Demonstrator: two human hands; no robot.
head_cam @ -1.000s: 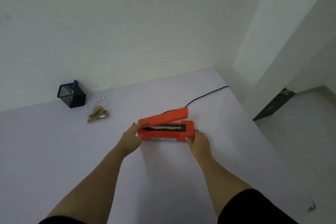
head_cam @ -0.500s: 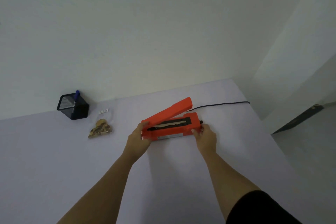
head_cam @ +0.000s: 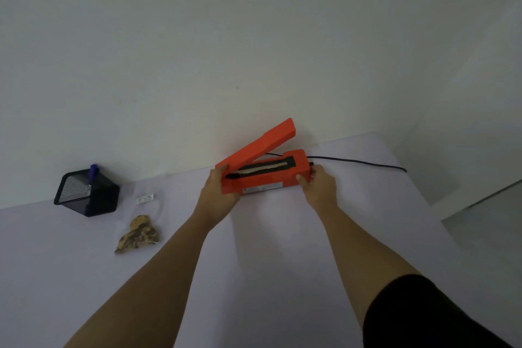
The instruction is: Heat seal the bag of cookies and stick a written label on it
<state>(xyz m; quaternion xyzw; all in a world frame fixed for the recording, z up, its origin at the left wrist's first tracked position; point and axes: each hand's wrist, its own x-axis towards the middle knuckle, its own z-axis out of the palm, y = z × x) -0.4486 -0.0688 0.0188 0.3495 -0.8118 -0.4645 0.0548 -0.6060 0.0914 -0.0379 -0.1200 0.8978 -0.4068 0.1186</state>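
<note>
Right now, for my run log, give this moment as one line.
left hand: grips sealer, left end | right hand: grips right end | lid: raised | bag: on table, untouched

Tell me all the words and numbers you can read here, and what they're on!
No text here can be read.
Silver plate on the sealer's front: there is print, but it is too blurred to read.
White label beside the bag of cookies: there are dark marks, but they are too small to read.
Nothing else shows words, numbers or signs.
</note>
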